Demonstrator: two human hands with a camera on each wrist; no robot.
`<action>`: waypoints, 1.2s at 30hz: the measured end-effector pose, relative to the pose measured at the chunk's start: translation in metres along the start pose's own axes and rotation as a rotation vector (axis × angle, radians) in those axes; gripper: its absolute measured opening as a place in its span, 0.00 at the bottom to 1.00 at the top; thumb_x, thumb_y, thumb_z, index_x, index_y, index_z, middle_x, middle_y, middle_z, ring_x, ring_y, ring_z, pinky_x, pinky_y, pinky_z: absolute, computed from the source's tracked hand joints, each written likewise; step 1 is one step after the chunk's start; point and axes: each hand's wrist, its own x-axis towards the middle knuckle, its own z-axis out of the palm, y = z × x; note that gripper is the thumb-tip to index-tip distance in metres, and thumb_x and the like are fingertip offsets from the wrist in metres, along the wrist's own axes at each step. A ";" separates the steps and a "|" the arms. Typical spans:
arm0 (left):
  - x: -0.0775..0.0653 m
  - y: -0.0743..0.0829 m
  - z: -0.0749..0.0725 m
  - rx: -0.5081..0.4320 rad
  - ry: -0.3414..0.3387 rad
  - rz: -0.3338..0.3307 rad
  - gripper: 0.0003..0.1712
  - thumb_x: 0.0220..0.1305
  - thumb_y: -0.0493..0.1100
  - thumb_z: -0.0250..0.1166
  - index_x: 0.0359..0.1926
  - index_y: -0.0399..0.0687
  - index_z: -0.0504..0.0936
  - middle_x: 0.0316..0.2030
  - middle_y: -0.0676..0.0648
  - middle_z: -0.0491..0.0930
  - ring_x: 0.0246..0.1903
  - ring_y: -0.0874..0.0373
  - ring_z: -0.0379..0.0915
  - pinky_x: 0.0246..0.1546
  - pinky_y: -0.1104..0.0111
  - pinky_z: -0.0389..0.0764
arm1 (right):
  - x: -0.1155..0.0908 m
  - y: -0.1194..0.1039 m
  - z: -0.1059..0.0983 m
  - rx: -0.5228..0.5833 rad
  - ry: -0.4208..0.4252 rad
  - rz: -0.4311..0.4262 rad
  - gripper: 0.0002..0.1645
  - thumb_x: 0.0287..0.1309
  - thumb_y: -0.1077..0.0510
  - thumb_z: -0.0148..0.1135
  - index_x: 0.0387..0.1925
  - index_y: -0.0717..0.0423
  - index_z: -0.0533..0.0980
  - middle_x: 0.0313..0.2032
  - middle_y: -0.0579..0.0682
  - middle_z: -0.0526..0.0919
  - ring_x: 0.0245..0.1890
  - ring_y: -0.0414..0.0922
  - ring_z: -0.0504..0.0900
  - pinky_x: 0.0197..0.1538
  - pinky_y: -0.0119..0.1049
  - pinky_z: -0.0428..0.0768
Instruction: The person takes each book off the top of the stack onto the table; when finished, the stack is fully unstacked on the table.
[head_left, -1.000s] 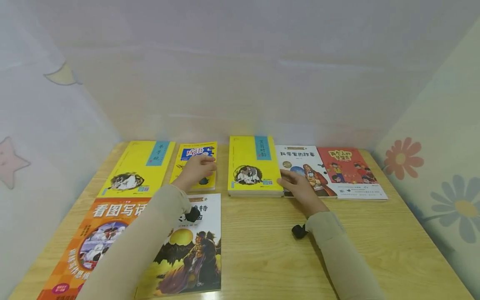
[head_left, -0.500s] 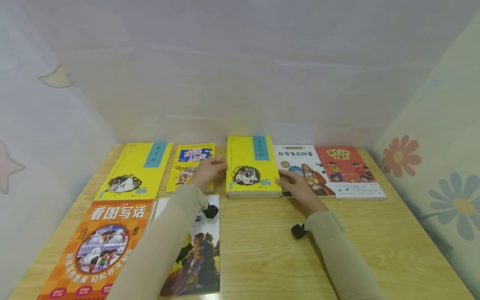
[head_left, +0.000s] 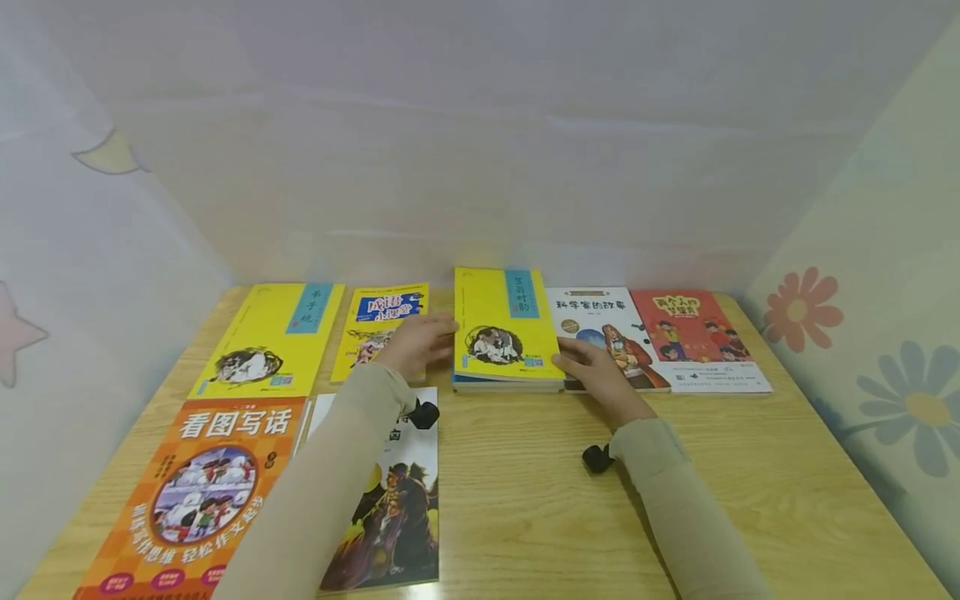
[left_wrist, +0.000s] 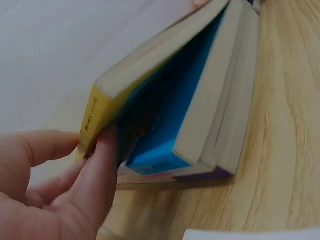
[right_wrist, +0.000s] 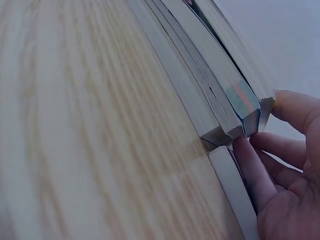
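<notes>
Wood-grain table (head_left: 525, 500) meets a pale backdrop (head_left: 480, 167); a flower-printed side panel (head_left: 892, 250) flanks it at right. Yellow book (head_left: 501, 287), its cover bearing a blue title strip (head_left: 522, 293) and round ink drawing (head_left: 493, 343), tops the centre stack (left_wrist: 235, 115), spine edge tilted up from the blue book (left_wrist: 170, 125) beneath. Left hand (head_left: 416, 346) pinches that spine, thumb opposing fingers; right hand (head_left: 603, 383), fingers spread and slightly bent, touches the stack's right edge.
</notes>
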 end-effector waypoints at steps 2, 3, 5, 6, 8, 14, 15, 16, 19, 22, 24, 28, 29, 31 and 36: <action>0.000 0.000 0.000 0.060 -0.040 0.008 0.29 0.73 0.39 0.63 0.72 0.41 0.69 0.61 0.41 0.77 0.57 0.48 0.78 0.54 0.64 0.83 | 0.000 -0.001 0.000 -0.005 -0.002 0.001 0.40 0.69 0.41 0.62 0.76 0.48 0.63 0.70 0.55 0.70 0.68 0.55 0.71 0.70 0.52 0.70; 0.000 0.000 0.000 0.090 -0.061 0.017 0.30 0.73 0.40 0.62 0.72 0.41 0.68 0.60 0.41 0.78 0.56 0.47 0.79 0.52 0.63 0.84 | 0.000 -0.001 0.000 -0.009 -0.001 -0.002 0.40 0.69 0.41 0.62 0.76 0.48 0.63 0.70 0.55 0.70 0.68 0.55 0.71 0.70 0.52 0.70; -0.001 0.000 0.000 0.146 -0.099 0.041 0.30 0.74 0.41 0.61 0.74 0.42 0.67 0.59 0.41 0.79 0.54 0.46 0.80 0.51 0.63 0.84 | 0.000 -0.001 0.000 -0.008 -0.003 -0.006 0.40 0.69 0.41 0.62 0.76 0.48 0.63 0.70 0.55 0.70 0.68 0.55 0.71 0.69 0.52 0.70; -0.002 -0.001 0.000 0.158 -0.109 0.051 0.30 0.75 0.41 0.60 0.74 0.42 0.67 0.58 0.41 0.79 0.54 0.46 0.80 0.51 0.62 0.85 | 0.000 0.000 0.000 -0.009 -0.005 -0.010 0.41 0.69 0.41 0.62 0.76 0.49 0.63 0.70 0.56 0.70 0.68 0.56 0.71 0.69 0.52 0.71; -0.003 -0.002 0.000 0.189 -0.112 0.072 0.30 0.75 0.41 0.59 0.74 0.42 0.66 0.57 0.41 0.80 0.52 0.47 0.81 0.50 0.62 0.85 | -0.001 0.000 0.000 -0.008 -0.002 -0.015 0.41 0.69 0.41 0.62 0.76 0.50 0.62 0.70 0.56 0.69 0.68 0.56 0.71 0.69 0.52 0.70; -0.007 -0.005 0.003 0.237 -0.028 0.100 0.31 0.73 0.42 0.62 0.74 0.44 0.68 0.58 0.42 0.80 0.49 0.50 0.83 0.43 0.65 0.87 | -0.001 0.000 0.002 -0.009 0.007 -0.016 0.40 0.69 0.41 0.62 0.76 0.50 0.64 0.70 0.56 0.70 0.69 0.55 0.70 0.71 0.53 0.67; -0.008 -0.005 0.004 0.238 -0.017 0.105 0.32 0.73 0.42 0.62 0.74 0.45 0.67 0.58 0.42 0.80 0.49 0.50 0.83 0.43 0.65 0.87 | -0.001 0.000 0.003 -0.011 0.007 -0.017 0.40 0.69 0.41 0.61 0.76 0.50 0.64 0.70 0.55 0.70 0.69 0.55 0.69 0.71 0.53 0.67; -0.010 -0.006 0.004 0.238 -0.009 0.110 0.32 0.73 0.42 0.63 0.74 0.45 0.67 0.59 0.42 0.80 0.49 0.50 0.83 0.42 0.65 0.87 | -0.001 0.000 0.003 -0.015 0.009 -0.017 0.39 0.70 0.40 0.60 0.75 0.50 0.64 0.70 0.55 0.71 0.69 0.55 0.70 0.71 0.53 0.67; -0.016 -0.006 0.004 0.217 0.004 0.131 0.33 0.72 0.43 0.64 0.75 0.47 0.67 0.60 0.42 0.80 0.50 0.50 0.83 0.42 0.65 0.87 | -0.001 -0.002 0.003 -0.015 0.009 -0.011 0.37 0.73 0.39 0.56 0.75 0.48 0.64 0.69 0.54 0.72 0.68 0.55 0.72 0.71 0.53 0.68; -0.026 -0.005 0.005 0.173 0.000 0.165 0.33 0.71 0.41 0.64 0.74 0.45 0.68 0.61 0.41 0.79 0.52 0.49 0.83 0.45 0.64 0.86 | -0.001 -0.003 0.002 0.007 -0.005 -0.001 0.35 0.76 0.38 0.50 0.76 0.47 0.63 0.70 0.54 0.70 0.69 0.55 0.71 0.70 0.51 0.70; -0.034 -0.004 0.005 0.133 -0.003 0.182 0.32 0.71 0.39 0.64 0.73 0.45 0.69 0.61 0.41 0.79 0.53 0.49 0.83 0.48 0.61 0.86 | -0.002 -0.004 0.001 0.026 -0.016 0.014 0.34 0.77 0.39 0.48 0.76 0.46 0.63 0.72 0.53 0.67 0.70 0.55 0.69 0.70 0.50 0.70; -0.052 0.000 0.006 0.055 -0.008 0.199 0.32 0.70 0.36 0.64 0.73 0.45 0.70 0.60 0.40 0.80 0.50 0.47 0.84 0.48 0.57 0.86 | -0.004 -0.005 0.000 0.025 -0.013 0.028 0.33 0.75 0.43 0.54 0.75 0.46 0.64 0.69 0.50 0.71 0.69 0.53 0.71 0.71 0.50 0.69; -0.056 0.000 0.006 0.041 -0.015 0.205 0.32 0.70 0.36 0.64 0.73 0.45 0.69 0.60 0.39 0.80 0.49 0.47 0.85 0.48 0.57 0.86 | -0.004 -0.005 -0.001 0.014 -0.014 0.022 0.33 0.74 0.43 0.56 0.75 0.46 0.64 0.68 0.50 0.72 0.68 0.52 0.71 0.71 0.51 0.68; -0.065 0.001 0.006 0.022 -0.017 0.212 0.32 0.70 0.36 0.64 0.73 0.46 0.69 0.60 0.39 0.80 0.48 0.48 0.86 0.45 0.58 0.87 | -0.003 -0.006 -0.001 0.011 -0.021 0.009 0.34 0.72 0.44 0.58 0.75 0.46 0.65 0.67 0.49 0.73 0.68 0.51 0.71 0.72 0.51 0.67; -0.090 -0.006 0.005 -0.041 -0.042 0.234 0.32 0.71 0.35 0.63 0.73 0.42 0.68 0.61 0.37 0.78 0.44 0.52 0.87 0.38 0.62 0.88 | -0.002 -0.005 -0.002 0.034 -0.041 0.012 0.37 0.71 0.42 0.60 0.75 0.47 0.64 0.67 0.49 0.74 0.67 0.49 0.72 0.72 0.52 0.66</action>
